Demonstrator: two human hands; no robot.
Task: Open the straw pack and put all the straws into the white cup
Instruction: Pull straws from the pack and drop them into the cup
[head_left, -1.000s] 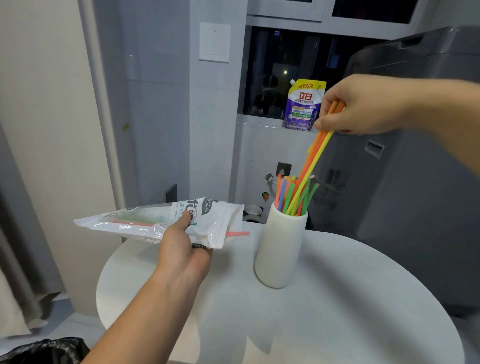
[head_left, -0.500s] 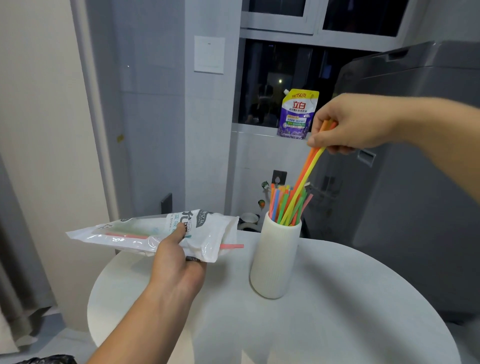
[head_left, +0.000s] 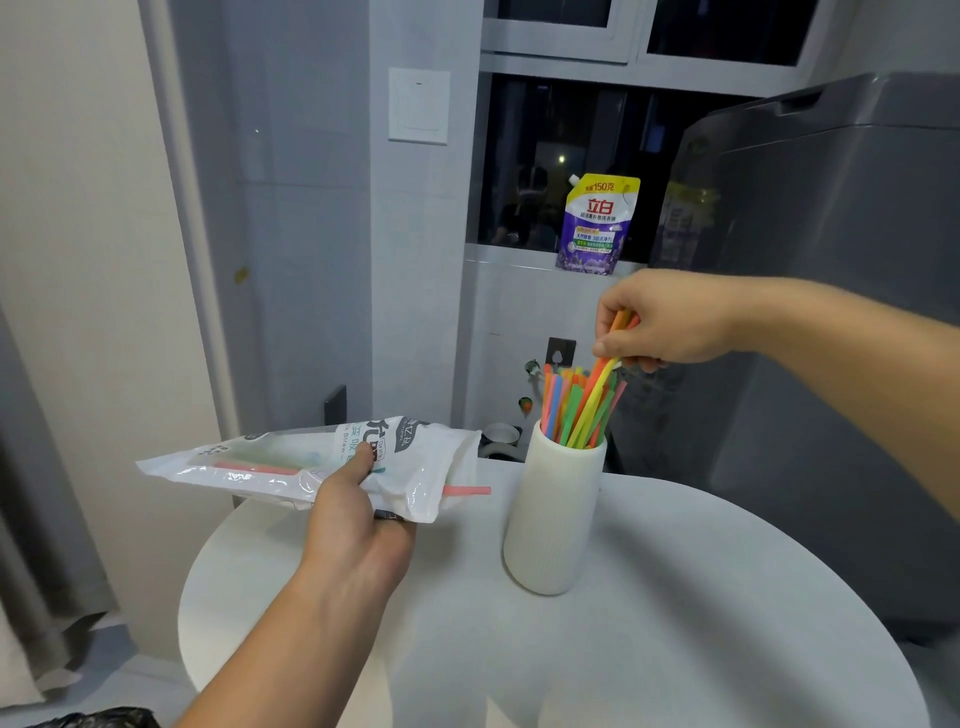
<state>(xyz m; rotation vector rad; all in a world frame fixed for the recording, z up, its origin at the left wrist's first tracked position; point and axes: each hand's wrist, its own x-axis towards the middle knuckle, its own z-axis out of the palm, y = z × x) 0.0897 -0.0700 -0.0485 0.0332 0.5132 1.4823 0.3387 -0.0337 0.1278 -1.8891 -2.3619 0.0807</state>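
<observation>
Head view: the right hand (head_left: 665, 322) pinches a few orange and yellow plastic straws (head_left: 597, 382), their lower ends inside the ribbed white cup (head_left: 553, 519) on the round white desk (head_left: 675, 623). Left of the cup, the left hand (head_left: 358, 525) grips the translucent white plastic straw pack (head_left: 270, 462), with one pink straw (head_left: 467, 490) poking from its open end.

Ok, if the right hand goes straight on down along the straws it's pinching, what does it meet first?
Probably the tips of the straws standing in the white cup, just under the right hand; the cup's rim comes after. Depth is uncertain from one view.
</observation>
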